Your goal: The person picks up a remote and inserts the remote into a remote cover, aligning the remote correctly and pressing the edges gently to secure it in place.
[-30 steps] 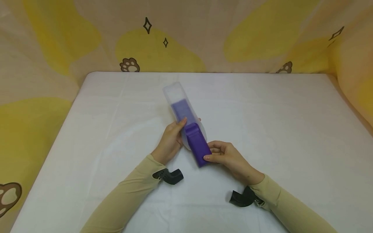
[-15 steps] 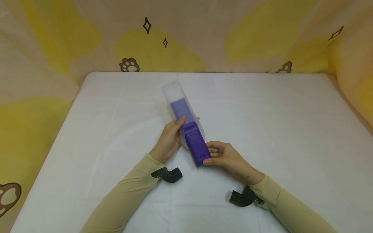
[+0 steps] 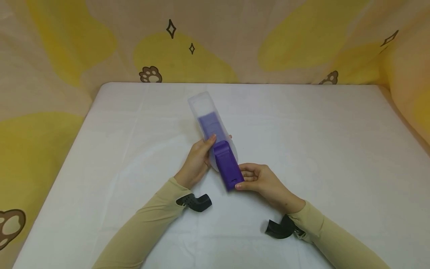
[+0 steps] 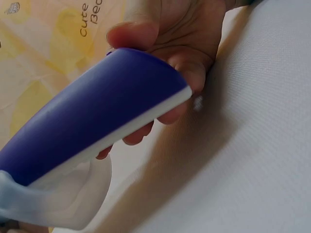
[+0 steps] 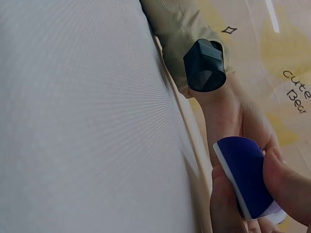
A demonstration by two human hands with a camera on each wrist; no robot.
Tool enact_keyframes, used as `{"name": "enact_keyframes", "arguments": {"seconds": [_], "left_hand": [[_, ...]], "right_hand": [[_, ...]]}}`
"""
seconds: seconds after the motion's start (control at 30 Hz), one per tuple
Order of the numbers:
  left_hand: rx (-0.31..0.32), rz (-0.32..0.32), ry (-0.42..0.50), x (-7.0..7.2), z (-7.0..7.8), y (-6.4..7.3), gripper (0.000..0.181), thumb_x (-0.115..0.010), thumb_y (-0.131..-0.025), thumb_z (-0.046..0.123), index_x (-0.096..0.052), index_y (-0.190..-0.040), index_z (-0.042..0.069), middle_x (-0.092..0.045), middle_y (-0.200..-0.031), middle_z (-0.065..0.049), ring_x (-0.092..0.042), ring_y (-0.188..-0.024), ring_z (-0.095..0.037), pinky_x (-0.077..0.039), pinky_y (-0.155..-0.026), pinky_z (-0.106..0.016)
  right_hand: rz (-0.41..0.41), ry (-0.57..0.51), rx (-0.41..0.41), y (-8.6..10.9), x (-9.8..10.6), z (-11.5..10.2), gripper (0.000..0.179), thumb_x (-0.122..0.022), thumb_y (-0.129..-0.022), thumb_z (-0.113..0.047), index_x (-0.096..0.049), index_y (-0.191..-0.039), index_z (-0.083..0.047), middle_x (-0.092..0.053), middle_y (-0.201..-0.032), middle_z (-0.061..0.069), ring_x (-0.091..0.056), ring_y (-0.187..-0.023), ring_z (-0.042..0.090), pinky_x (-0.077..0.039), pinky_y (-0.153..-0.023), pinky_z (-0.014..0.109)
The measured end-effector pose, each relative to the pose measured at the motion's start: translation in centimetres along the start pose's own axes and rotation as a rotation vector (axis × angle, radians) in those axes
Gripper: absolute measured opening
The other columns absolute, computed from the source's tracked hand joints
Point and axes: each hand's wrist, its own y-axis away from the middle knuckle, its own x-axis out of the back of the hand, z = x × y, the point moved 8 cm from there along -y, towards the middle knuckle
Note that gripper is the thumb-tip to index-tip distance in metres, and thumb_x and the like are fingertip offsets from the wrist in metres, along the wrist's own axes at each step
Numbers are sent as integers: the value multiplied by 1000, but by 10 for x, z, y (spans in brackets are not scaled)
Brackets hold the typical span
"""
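A purple-handled tool with a translucent plastic cover [image 3: 201,104] over its far part is held above the white table, slanting from upper left to lower right. The cover bulges round near the handle [image 3: 228,164]. My left hand [image 3: 195,160] grips the covered middle, thumb on top and fingers mostly hidden beneath. My right hand [image 3: 265,183] pinches the handle's near end by its right side. In the left wrist view the purple handle [image 4: 97,102] has a white edge below. The right wrist view shows the purple handle [image 5: 245,170] end-on; its far part is hidden.
White cloth covers the table [image 3: 322,134]. A patterned yellow and beige curtain [image 3: 248,41] hangs behind it and at its sides. Black wrist-worn cameras stick out from both sleeves, one on the left [image 3: 198,203] and one on the right [image 3: 279,228].
The tool has tilted slightly, so a small slot near the handle's end shows now and did not a second ago. Both hands keep the same hold and barely shift.
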Motion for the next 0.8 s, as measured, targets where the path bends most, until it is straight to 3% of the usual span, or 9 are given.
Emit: {"name": "enact_keyframes", "arguments": {"seconds": [0.2,0.8], "left_hand": [[11,9,-10,-1,-1,0,43,-41,-102,15,-35,-136,-10,-53,-130,-23,-57,-113,-18,-41,-102,-35],[16,-6,-39,-3,-3,1,43,-39,-103,18,-36,-134,-11,-49,-133,-25,-55,-116,-19,-41,-102,-35]], "right_hand": [[9,-17,-3,0,0,0,54,-71,-79,4,-45,-124,19,-64,-106,22,-67,-91,17,-54,-82,28],[33,-47,-19,2,1,1,53,-73,-76,4,-48,-121,18,-65,-106,24,-67,-92,20,-54,-81,29]]}}
